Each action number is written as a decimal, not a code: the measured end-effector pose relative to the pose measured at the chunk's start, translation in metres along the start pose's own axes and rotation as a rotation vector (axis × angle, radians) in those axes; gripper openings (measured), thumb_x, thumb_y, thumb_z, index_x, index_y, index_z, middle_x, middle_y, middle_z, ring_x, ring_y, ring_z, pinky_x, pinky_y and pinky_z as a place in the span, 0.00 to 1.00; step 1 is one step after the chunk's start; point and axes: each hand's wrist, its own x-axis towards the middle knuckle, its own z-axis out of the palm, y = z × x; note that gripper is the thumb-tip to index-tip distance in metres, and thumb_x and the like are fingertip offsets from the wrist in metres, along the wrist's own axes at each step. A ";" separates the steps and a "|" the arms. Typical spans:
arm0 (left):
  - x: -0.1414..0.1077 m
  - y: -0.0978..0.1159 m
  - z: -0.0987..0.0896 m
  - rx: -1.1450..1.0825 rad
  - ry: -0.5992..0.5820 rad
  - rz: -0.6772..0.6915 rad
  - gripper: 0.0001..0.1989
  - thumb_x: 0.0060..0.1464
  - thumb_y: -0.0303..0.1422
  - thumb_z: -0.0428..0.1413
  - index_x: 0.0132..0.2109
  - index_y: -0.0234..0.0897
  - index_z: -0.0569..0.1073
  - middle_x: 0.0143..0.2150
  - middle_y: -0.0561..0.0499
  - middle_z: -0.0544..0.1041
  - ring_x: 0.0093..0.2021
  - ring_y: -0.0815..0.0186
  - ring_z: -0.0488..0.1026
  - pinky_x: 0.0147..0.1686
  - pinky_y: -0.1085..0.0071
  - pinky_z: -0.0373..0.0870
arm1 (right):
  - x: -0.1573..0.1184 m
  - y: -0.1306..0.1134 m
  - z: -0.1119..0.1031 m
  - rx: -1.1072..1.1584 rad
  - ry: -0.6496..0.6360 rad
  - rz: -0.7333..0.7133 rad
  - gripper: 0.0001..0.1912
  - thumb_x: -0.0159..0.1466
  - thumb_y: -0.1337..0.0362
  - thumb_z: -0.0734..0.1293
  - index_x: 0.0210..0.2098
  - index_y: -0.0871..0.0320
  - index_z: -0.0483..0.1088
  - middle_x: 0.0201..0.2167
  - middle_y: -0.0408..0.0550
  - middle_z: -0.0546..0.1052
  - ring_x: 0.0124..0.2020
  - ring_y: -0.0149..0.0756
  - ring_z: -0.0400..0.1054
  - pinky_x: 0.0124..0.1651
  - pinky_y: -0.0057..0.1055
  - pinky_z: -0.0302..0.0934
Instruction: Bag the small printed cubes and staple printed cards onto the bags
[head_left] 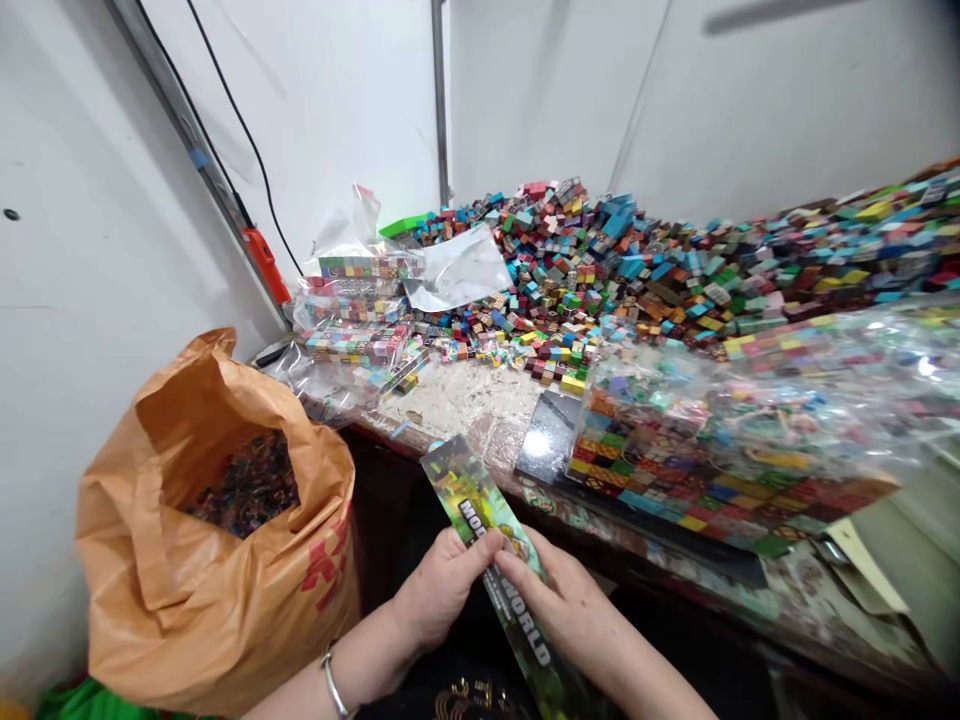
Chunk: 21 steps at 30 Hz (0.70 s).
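Worktop [466,400] scuffed; loose blocks [581,265] piled along back, wrapped packs [352,338] at left, black panel [546,440] front right

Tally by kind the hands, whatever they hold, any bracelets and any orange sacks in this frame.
Hands: 2 (left hand, right hand)
Printed packet, held by both: 1
Silver bracelet: 1
Orange sack: 1
Total: 5
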 end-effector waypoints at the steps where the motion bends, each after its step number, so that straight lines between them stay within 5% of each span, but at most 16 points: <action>1: 0.001 0.002 -0.002 0.038 -0.018 -0.004 0.18 0.54 0.42 0.53 0.37 0.29 0.76 0.30 0.46 0.76 0.32 0.65 0.71 0.37 0.69 0.65 | 0.000 0.000 -0.001 0.014 -0.008 0.004 0.20 0.62 0.53 0.58 0.49 0.55 0.66 0.45 0.47 0.74 0.46 0.38 0.67 0.50 0.33 0.59; 4: 0.003 0.012 -0.011 0.261 -0.033 -0.022 0.22 0.55 0.45 0.50 0.30 0.28 0.76 0.26 0.47 0.74 0.27 0.67 0.69 0.32 0.71 0.65 | 0.000 0.002 -0.006 0.027 -0.034 0.022 0.17 0.63 0.53 0.58 0.41 0.57 0.70 0.38 0.46 0.76 0.41 0.38 0.68 0.46 0.32 0.60; 6: 0.007 0.021 -0.021 0.401 0.107 0.049 0.21 0.54 0.45 0.50 0.31 0.30 0.74 0.26 0.48 0.74 0.26 0.68 0.69 0.28 0.73 0.64 | 0.000 0.002 -0.012 0.037 -0.044 0.061 0.17 0.62 0.53 0.57 0.39 0.57 0.70 0.35 0.46 0.76 0.39 0.38 0.69 0.43 0.31 0.61; 9: 0.013 0.039 -0.033 0.459 0.374 0.332 0.22 0.48 0.42 0.57 0.49 0.37 0.67 0.45 0.47 0.72 0.43 0.64 0.69 0.38 0.73 0.66 | -0.001 -0.004 -0.022 -0.014 -0.071 0.094 0.16 0.62 0.54 0.57 0.35 0.58 0.70 0.31 0.45 0.76 0.35 0.38 0.68 0.38 0.30 0.61; 11: 0.017 0.052 -0.035 0.483 0.344 0.421 0.35 0.41 0.38 0.63 0.56 0.41 0.60 0.56 0.47 0.64 0.55 0.61 0.61 0.48 0.71 0.61 | -0.003 -0.009 -0.027 -0.091 -0.120 0.071 0.15 0.62 0.55 0.57 0.31 0.57 0.70 0.29 0.44 0.75 0.33 0.37 0.67 0.37 0.29 0.60; 13: 0.020 0.060 -0.033 0.513 0.209 0.314 0.34 0.38 0.35 0.65 0.54 0.40 0.64 0.52 0.48 0.69 0.51 0.61 0.65 0.47 0.71 0.62 | -0.006 -0.012 -0.031 -0.150 -0.163 0.055 0.15 0.63 0.56 0.56 0.30 0.57 0.69 0.28 0.42 0.74 0.32 0.35 0.67 0.36 0.28 0.59; 16: 0.023 0.057 -0.027 0.486 0.081 0.086 0.15 0.41 0.35 0.63 0.37 0.33 0.73 0.31 0.52 0.74 0.32 0.67 0.70 0.33 0.74 0.64 | -0.013 -0.007 -0.036 -0.223 -0.167 0.071 0.16 0.63 0.57 0.56 0.28 0.57 0.69 0.26 0.41 0.73 0.30 0.34 0.66 0.33 0.26 0.58; 21: 0.024 0.033 -0.027 0.415 0.169 0.088 0.09 0.42 0.34 0.62 0.28 0.31 0.73 0.23 0.55 0.71 0.24 0.72 0.64 0.28 0.76 0.60 | -0.035 0.014 -0.048 -0.311 -0.137 0.166 0.14 0.60 0.55 0.60 0.29 0.58 0.70 0.28 0.43 0.74 0.31 0.36 0.66 0.32 0.26 0.58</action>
